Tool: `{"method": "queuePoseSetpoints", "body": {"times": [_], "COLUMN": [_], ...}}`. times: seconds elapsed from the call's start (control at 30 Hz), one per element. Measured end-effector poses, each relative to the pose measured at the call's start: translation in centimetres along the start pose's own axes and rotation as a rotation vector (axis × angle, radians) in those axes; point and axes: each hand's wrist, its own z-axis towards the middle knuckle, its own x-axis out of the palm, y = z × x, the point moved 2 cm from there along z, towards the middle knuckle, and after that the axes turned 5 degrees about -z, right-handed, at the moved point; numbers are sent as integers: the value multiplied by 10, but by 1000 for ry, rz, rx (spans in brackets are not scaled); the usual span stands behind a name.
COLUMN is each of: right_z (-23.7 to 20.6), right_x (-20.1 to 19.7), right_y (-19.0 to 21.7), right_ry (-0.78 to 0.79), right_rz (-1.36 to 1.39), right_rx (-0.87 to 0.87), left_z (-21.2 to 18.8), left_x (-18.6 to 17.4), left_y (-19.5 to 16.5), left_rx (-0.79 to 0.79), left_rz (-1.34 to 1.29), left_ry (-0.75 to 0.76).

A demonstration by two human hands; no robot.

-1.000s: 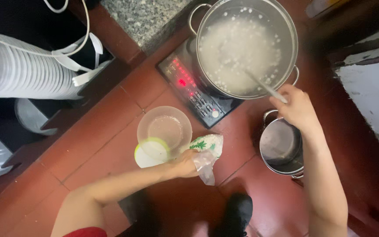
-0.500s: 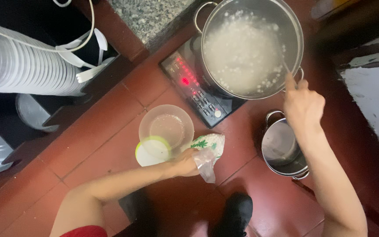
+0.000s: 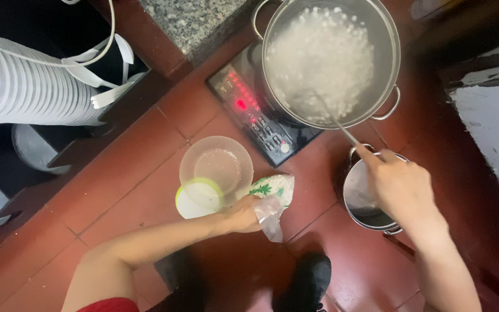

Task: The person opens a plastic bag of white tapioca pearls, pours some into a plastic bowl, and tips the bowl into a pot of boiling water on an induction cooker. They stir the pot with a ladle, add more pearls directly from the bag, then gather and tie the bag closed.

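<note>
A large steel pot [image 3: 388, 52] full of white bubbling liquid sits on a black induction cooker [image 3: 249, 110] on the red tile floor. My right hand [image 3: 399, 185] grips the thin metal handle of a ladle [image 3: 342, 127] that dips into the pot. My left hand [image 3: 244, 214] rests low on the floor, holding a clear plastic bag [image 3: 270, 216] against a white cloth with a green print [image 3: 275, 188]. Just left of that hand lie a clear plastic bowl [image 3: 216, 167] and a round white lid with a green rim [image 3: 198, 197].
A smaller empty steel pot [image 3: 365, 199] stands under my right wrist. A tall stack of white disposable bowls [image 3: 24, 86] with plastic spoons [image 3: 108, 86] lies at the left. A granite slab [image 3: 194, 20] is at the top. My dark shoes [image 3: 307, 283] show below.
My right hand has pulled back from the big pot's rim toward the small pot, drawing the ladle handle with it. The left hand has stayed put.
</note>
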Motion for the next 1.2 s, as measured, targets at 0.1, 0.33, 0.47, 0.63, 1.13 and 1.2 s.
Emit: {"method": "queuePoseSetpoints", "body": {"times": [0.1, 0.33, 0.47, 0.63, 1.13, 1.2], "right_z": [22, 82, 96, 62, 56, 68], "right_x": [15, 48, 54, 44, 32, 39], "right_y": [17, 16, 3, -11, 27, 16], "right_ry": [-39, -222, -254, -69, -285, -239], "right_rz": [-14, -25, -51, -100, 13, -34], "right_rx": [14, 58, 130, 192, 95, 118], "left_z": [0, -1, -1, -5, -9, -9], "left_x": [0, 0, -1, 0, 7, 7], "left_y": [-1, -2, -1, 3, 11, 11], "left_rx": [52, -22, 61, 48, -63, -43], "left_rz": [-9, -85, -37, -87, -68, -63], "left_ry": [-22, -5, -34, -70, 56, 32]}}
